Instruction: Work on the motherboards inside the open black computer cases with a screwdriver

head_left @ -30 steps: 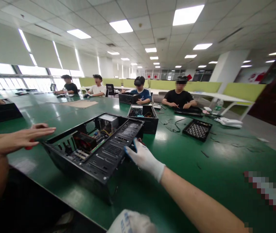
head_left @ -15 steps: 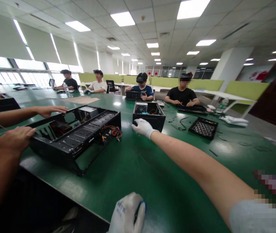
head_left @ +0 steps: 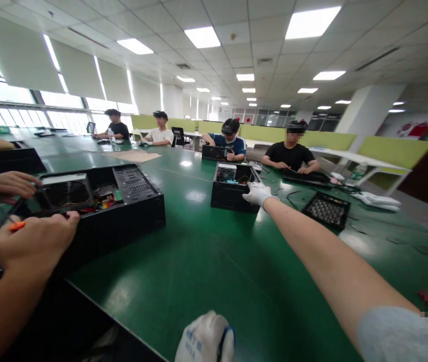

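Observation:
A white glove covers my right hand, which reaches far forward across the table. Its fingers close over the near right corner of a small black computer case. The case lies with its top side open, showing a fan, a light blue piece and some wires. My left hand, also gloved, is low at the bottom edge of the view, near the table edge. It is closed in a loose fist; a dark gap shows beside the thumb, and anything inside it cannot be made out.
At left, a co-worker's bare hands, with an orange-handled tool, are at a larger open computer case. A black panel, cables and white gloves lie at right on the green table. Several people sit opposite.
My right hand has shifted from the small case's near left corner to its near right corner. The co-worker's larger case has been turned around. My left hand stays low and closed.

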`<state>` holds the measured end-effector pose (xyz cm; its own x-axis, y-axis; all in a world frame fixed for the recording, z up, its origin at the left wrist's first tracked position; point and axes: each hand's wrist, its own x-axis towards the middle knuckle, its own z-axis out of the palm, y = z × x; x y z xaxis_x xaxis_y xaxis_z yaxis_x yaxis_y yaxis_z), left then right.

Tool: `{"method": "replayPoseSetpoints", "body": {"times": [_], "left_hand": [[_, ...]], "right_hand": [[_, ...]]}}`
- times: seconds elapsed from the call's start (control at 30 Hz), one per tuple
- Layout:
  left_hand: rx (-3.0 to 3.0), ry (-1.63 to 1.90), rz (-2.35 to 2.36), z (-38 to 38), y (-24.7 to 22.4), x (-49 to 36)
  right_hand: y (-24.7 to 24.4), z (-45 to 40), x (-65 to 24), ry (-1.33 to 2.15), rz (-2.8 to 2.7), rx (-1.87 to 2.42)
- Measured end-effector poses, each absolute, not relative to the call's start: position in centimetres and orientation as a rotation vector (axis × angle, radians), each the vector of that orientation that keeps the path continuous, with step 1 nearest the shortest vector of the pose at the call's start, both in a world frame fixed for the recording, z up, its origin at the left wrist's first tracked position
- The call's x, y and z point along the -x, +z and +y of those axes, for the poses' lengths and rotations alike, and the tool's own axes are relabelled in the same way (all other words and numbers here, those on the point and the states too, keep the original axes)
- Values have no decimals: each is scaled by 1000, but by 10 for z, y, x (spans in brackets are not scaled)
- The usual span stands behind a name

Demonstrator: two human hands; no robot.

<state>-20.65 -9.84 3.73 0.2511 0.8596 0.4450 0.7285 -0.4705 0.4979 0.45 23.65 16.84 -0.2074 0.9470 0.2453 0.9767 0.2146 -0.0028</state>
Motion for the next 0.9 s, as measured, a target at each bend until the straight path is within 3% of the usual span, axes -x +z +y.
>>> {"method": "replayPoseSetpoints", "body": {"times": [0.3,0.4,0.57,0.63,0.73,0.9], "left_hand": [[-2235,1293,1669,-1,173,359],[-2178,1401,1711,-16,148,320],[-2263,1255,1568,-86,34,200],[-2280,1271,1505,-103,10,180],[-2345,1287,1422,-116,17,177],[-2530,1350,1285,-141,93,164]], "right_hand": [[161,202,-27,-328,-2386,1814],[156,161,-47,-308,-2425,1751],[153,57,-77,-214,-2479,1607],[154,13,-88,-125,-2489,1517],[154,-44,-104,-22,-2465,1387],[147,-113,-139,40,-2397,1296]]}}
